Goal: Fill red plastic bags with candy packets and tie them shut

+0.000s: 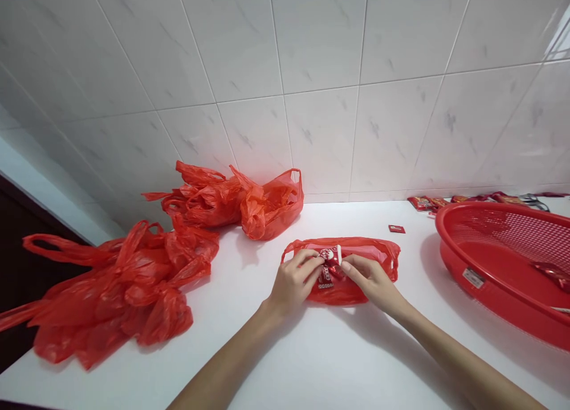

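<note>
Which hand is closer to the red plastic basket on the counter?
The right hand is nearer, to the left of the red plastic basket. The left hand is farther left, on the other side of the red wrapper both hands hold.

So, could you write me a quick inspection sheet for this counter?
Surface: white countertop.
Job's things: red-wrapped snack packet over a flattened red plastic bag.
Clutter: crumpled red plastic bags, red plastic basket, loose red packet, row of red packets.
Hands: left hand and right hand both pinch the packet.
Cables: nothing seen.
Surroundings: white tiled wall.
</note>
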Action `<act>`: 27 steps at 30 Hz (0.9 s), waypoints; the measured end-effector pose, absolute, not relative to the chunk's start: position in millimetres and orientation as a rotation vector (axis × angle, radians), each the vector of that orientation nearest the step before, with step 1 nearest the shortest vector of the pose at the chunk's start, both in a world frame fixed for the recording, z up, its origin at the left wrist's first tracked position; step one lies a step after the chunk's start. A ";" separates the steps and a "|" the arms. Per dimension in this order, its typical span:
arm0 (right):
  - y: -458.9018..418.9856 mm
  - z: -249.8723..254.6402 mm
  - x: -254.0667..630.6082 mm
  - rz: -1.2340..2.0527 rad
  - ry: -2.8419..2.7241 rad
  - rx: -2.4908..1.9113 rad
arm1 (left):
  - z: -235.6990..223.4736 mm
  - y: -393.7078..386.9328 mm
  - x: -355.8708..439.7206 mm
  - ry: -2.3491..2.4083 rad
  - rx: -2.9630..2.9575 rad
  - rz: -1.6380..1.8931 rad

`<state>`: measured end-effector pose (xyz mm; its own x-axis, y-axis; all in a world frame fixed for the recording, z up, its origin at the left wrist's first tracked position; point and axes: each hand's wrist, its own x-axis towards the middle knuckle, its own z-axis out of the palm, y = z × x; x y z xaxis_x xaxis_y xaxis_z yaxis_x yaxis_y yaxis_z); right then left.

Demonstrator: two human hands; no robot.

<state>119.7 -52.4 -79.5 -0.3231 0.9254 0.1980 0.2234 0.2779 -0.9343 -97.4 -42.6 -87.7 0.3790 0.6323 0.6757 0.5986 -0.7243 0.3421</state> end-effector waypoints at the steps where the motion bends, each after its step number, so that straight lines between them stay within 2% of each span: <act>1: -54.1 -76.4 117.1 1.196 -1.666 -1.011 | -86.6 -46.1 -94.0 1.084 2.587 1.323; 4: -58.8 -72.2 112.4 1.322 -1.517 -0.927 | -85.6 -53.9 -86.1 0.990 2.480 1.423; 7: -61.6 -73.4 112.1 1.337 -1.465 -0.905 | -85.7 -58.3 -82.1 1.049 2.096 1.447; 11: -62.4 -78.0 112.3 1.316 -1.457 -0.919 | -83.5 -59.4 -79.8 1.115 1.498 1.327; 15: -62.4 -81.0 110.0 1.295 -1.429 -0.916 | -77.0 -59.1 -77.3 1.038 1.165 1.166; 21: -62.8 -79.8 112.7 1.347 -1.429 -0.893 | -70.3 -60.7 -75.4 0.890 1.126 1.026; 27: -59.1 -76.0 121.8 1.651 -1.369 -0.762 | -63.3 -55.6 -86.1 0.827 1.186 0.980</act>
